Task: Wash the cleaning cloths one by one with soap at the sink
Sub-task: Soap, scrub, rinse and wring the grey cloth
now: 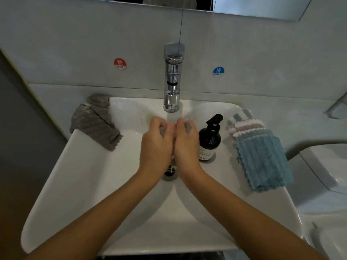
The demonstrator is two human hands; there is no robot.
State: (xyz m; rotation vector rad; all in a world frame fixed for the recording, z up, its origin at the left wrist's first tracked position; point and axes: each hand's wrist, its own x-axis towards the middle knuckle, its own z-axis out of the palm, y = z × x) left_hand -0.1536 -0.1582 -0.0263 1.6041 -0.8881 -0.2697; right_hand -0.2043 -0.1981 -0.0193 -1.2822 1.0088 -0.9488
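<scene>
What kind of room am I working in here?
Most likely a bathroom: a white basin with a chrome tap, a mirror's lower edge above, and what looks like a toilet on the right.

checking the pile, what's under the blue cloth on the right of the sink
Under the blue cloth more folded cloths fan out, striped blue, white and pink. Their count and the sink rim beneath stay covered.

Dim, soft light, glare on the chrome faucet, wide-angle bending at edges, slightly blurred fingers.
</scene>
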